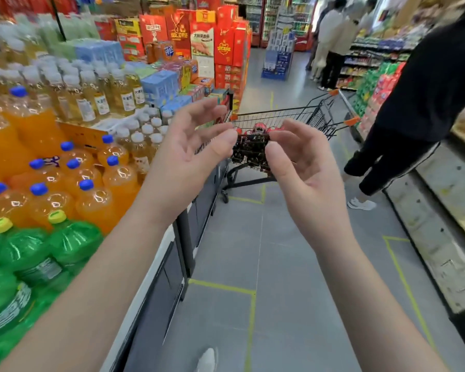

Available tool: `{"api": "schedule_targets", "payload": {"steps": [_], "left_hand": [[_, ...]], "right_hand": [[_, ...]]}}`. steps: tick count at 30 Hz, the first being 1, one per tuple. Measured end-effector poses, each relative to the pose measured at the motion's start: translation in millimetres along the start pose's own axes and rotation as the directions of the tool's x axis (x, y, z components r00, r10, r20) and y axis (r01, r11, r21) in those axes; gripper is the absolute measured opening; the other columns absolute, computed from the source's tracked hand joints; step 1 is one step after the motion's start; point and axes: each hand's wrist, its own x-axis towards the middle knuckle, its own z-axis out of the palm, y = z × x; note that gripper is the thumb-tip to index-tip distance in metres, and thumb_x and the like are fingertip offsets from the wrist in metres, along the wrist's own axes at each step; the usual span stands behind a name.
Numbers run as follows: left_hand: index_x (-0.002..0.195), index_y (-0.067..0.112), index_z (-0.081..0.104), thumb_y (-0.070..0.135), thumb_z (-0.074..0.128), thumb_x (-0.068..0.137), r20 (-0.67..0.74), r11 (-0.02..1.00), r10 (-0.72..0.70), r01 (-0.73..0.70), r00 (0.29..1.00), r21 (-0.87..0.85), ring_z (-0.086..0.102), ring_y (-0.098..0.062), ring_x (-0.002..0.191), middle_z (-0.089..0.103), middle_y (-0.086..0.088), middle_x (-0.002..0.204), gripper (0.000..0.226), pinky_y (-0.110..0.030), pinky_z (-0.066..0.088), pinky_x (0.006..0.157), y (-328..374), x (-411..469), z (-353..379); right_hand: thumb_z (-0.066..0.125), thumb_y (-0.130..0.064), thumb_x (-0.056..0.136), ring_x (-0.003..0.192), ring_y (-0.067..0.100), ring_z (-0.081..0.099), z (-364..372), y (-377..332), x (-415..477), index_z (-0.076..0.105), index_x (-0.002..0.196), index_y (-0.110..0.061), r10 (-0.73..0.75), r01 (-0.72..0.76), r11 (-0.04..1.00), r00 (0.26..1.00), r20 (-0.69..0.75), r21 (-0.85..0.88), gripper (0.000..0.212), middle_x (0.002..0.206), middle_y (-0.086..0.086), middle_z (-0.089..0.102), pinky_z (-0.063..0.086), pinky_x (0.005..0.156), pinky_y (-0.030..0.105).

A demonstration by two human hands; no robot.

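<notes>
Shopping cart (306, 120) full of drinks (258, 128) looked heavy and stiff, so I would hold its top bar, and my left hand (188, 154) and right hand (301, 162) were open and empty.

Clearances, read from the two raised hands.
- 12 o'clock: shopping cart (269, 113), wire basket loaded with dark bottles (249, 149); bars the aisle ahead, open from above.
- 9 to 11 o'clock: orange bottles (24, 135), packed cap to cap.
- 8 o'clock: green bottles (24, 251), equally dense.
- 2 to 3 o'clock: person in black (427, 89) standing against the shelf (446, 205); tight passage beside the cart.
- 6 o'clock: grey floor (293, 264), free.
- Between left hand (185, 154) and right hand (304, 167): open air.
</notes>
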Motion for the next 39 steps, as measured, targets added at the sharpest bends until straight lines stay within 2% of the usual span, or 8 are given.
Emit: {"api": "schedule_targets", "payload": {"steps": [4,9,15,18,22,30,36,39], "left_hand": [[0.148,0.017,0.048,0.04,0.071,0.089,0.068,1.0,0.005,-0.003,0.998,-0.031,0.064,-0.011,0.129,0.06,0.002,0.145,0.067,-0.043,0.059,0.103,-29,60,-4],[0.148,0.017,0.048,0.035,0.072,0.091,0.133,0.997,-0.021,0.031,0.991,-0.076,0.065,-0.011,0.129,0.06,0.003,0.144,0.065,-0.046,0.057,0.106,-73,133,-9],[0.142,0.021,0.05,0.043,0.071,0.083,0.206,0.986,-0.038,0.071,0.978,-0.152,0.065,-0.012,0.128,0.06,0.002,0.144,0.066,-0.048,0.056,0.107,-119,200,4],[0.138,0.026,0.052,0.044,0.072,0.081,0.234,0.978,-0.066,0.11,0.97,-0.178,0.065,-0.011,0.128,0.06,0.002,0.143,0.063,-0.047,0.056,0.107,-141,226,18],[0.14,0.024,0.052,0.038,0.075,0.084,0.238,0.976,-0.091,0.134,0.967,-0.171,0.065,-0.011,0.128,0.061,0.001,0.142,0.062,-0.048,0.057,0.106,-168,266,39],[0.141,0.026,0.052,0.043,0.072,0.084,0.229,0.991,-0.08,0.102,0.97,-0.086,0.065,-0.012,0.129,0.06,0.002,0.144,0.063,-0.052,0.055,0.108,-219,361,92],[0.147,0.02,0.05,0.045,0.072,0.084,0.193,0.991,-0.112,0.123,0.975,-0.044,0.065,-0.011,0.129,0.062,0.004,0.143,0.071,-0.04,0.06,0.1,-259,427,129],[0.149,0.017,0.049,0.036,0.071,0.091,0.18,0.99,-0.133,0.14,0.975,-0.032,0.065,-0.011,0.129,0.061,0.002,0.144,0.064,-0.037,0.061,0.098,-277,455,141]], "right_hand": [[0.071,-0.037,0.096,0.125,0.009,0.065,4,19,48,0.058,0.137,-0.025,0.002,-0.004,0.999,0.999,-0.043,-0.052,0.044,0.126,-0.008,0.072,0.052,0.11,0.043],[0.069,-0.034,0.097,0.126,0.007,0.064,22,49,108,0.058,0.136,-0.024,0.006,-0.015,0.995,0.996,-0.091,-0.1,0.042,0.127,-0.006,0.071,0.052,0.107,0.033],[0.07,-0.026,0.101,0.123,0.009,0.066,29,88,167,0.057,0.139,-0.016,0.028,-0.043,0.993,0.991,-0.133,-0.113,0.042,0.127,0.002,0.07,0.051,0.099,0.021],[0.069,-0.025,0.101,0.122,0.009,0.066,25,109,195,0.056,0.139,-0.014,0.036,-0.052,0.993,0.989,-0.146,-0.111,0.041,0.127,0.003,0.07,0.051,0.099,0.021],[0.069,-0.023,0.1,0.121,0.008,0.066,17,140,237,0.056,0.139,-0.013,0.053,-0.065,0.994,0.988,-0.143,-0.082,0.043,0.128,0.005,0.069,0.051,0.098,0.021],[0.07,-0.025,0.099,0.121,0.007,0.066,-25,207,337,0.057,0.138,-0.015,0.058,-0.061,0.998,0.988,-0.141,-0.02,0.042,0.126,0.002,0.07,0.052,0.099,0.024],[0.071,-0.029,0.095,0.121,0.007,0.066,-71,253,412,0.057,0.137,-0.017,0.065,-0.064,0.998,0.988,-0.137,0.008,0.046,0.126,0.001,0.07,0.053,0.099,0.024],[0.071,-0.031,0.095,0.12,0.008,0.067,-80,276,444,0.057,0.137,-0.019,0.093,-0.092,0.996,0.987,-0.128,0.018,0.046,0.127,0.002,0.07,0.053,0.1,0.026]]}}
